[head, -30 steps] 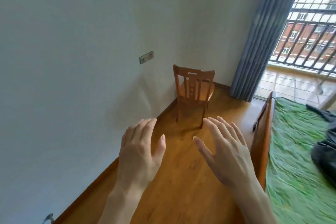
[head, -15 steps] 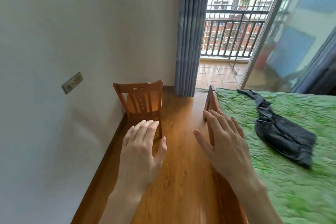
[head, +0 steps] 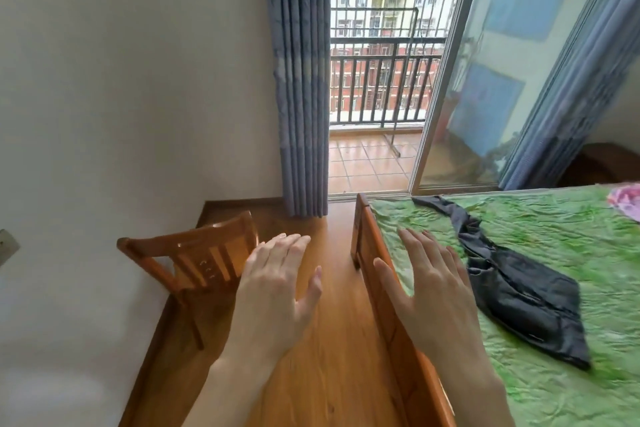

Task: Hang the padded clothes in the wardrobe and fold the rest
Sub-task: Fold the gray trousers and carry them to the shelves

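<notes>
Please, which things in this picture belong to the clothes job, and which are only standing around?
For the job:
- dark grey garment lying on the green bedspread
- both hands, left and right, open and empty

Only around:
- brown wooden chair
- blue-grey curtain
- pink cloth

I see a brown wooden chair [head: 194, 253] near the white wall [head: 121, 97], standing on the shiny wood floor [head: 332, 340]. A small switch plate [head: 7, 248] sits on the wall at the left edge. A blue curtain [head: 299, 80] hangs beside the open balcony door. Outside I see dark railings [head: 377, 87] and orange tiles [head: 363, 163]. The glass sliding door [head: 485, 80] is to the right, with another blue curtain [head: 571, 80] past it. A green sheet [head: 554, 236] covers the bed, and the bed has a wooden side board [head: 391, 305].
</notes>
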Action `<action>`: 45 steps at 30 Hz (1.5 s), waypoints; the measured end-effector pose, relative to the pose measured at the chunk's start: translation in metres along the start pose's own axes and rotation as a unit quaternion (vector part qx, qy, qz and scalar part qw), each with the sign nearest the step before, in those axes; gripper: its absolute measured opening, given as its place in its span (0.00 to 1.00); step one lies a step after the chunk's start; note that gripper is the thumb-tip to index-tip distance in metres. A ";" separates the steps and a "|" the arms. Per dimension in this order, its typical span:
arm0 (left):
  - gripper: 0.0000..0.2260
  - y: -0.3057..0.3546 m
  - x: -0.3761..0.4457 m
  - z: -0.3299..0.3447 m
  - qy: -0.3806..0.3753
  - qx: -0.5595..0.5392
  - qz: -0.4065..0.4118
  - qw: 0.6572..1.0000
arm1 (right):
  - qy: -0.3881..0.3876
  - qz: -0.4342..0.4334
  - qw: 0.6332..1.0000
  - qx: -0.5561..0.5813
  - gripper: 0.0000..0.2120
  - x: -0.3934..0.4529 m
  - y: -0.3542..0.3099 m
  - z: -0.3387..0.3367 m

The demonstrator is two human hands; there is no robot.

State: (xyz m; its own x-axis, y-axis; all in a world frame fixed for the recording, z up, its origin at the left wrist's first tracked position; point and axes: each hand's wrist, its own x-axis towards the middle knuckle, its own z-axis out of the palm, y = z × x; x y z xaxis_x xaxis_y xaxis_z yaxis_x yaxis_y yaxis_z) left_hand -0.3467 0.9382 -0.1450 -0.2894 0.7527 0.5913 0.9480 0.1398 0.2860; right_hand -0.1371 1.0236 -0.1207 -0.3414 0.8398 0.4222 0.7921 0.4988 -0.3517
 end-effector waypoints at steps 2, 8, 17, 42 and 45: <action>0.23 -0.013 0.047 0.021 -0.004 0.005 0.002 1.000 | 0.012 0.006 1.000 0.006 0.34 0.048 0.002 0.016; 0.25 -0.053 0.160 0.077 -0.015 -0.005 0.002 1.000 | 0.010 0.000 1.000 0.011 0.34 0.164 -0.001 0.062; 0.26 -0.116 0.296 0.172 -0.025 -0.026 -0.002 0.999 | 0.003 0.000 1.000 -0.013 0.33 0.313 0.013 0.144; 0.24 -0.202 0.713 0.447 -0.101 -0.122 0.112 0.981 | 0.061 0.149 0.984 -0.076 0.34 0.709 0.093 0.326; 0.23 -0.195 0.757 0.494 -0.116 -0.131 0.140 0.975 | 0.071 0.171 0.980 -0.077 0.34 0.753 0.126 0.348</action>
State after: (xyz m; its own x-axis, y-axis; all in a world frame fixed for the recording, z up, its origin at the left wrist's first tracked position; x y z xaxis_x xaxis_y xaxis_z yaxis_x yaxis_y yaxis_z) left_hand -0.6852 1.7986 -0.1253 0.0415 0.8674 0.4959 0.9102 -0.2375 0.3393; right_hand -0.4701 1.7933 -0.1384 0.0215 0.9084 0.4176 0.9185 0.1471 -0.3672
